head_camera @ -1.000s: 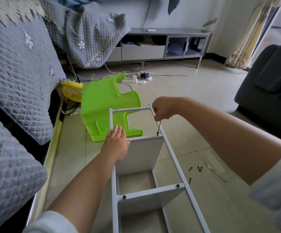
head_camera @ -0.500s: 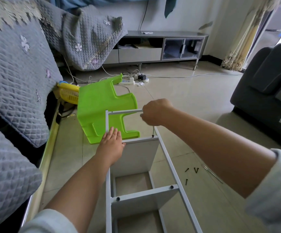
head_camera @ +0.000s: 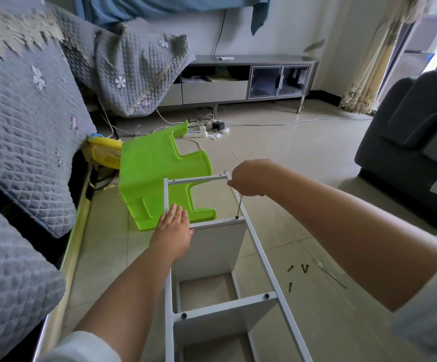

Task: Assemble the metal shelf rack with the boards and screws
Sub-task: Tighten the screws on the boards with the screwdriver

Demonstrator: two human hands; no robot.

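- Both hands are on the job: my right hand (head_camera: 248,177) is curled tight round the handle of a screwdriver (head_camera: 239,206), which I cannot see inside the fist; only the thin shaft shows below it.
- That shaft runs down and slightly left, its tip meeting a dark screw (head_camera: 237,217) at the right end of the upper crossbar.
- My left hand (head_camera: 173,231) lies flat with straight fingers close together, pressing on the left end of the same crossbar where it joins the left rail; it grips nothing.
- I see the metal shelf rack (head_camera: 260,253) lying on the tiled floor (head_camera: 277,142), its two long white rails running away from me, the far end touching or just in front of a tipped green plastic stool (head_camera: 154,176).
- A white board (head_camera: 212,246) hangs beneath the crossbar I am working on; a second board (head_camera: 220,320) sits under the nearer crossbar, which has a dark screw head at each end.
- Loose screws (head_camera: 297,270) lie on the floor just right of the rack, with a thin metal tool (head_camera: 329,273) beside them.
- A yellow basket (head_camera: 105,152) sits behind the stool, against a sofa with a grey quilted cover (head_camera: 24,121).
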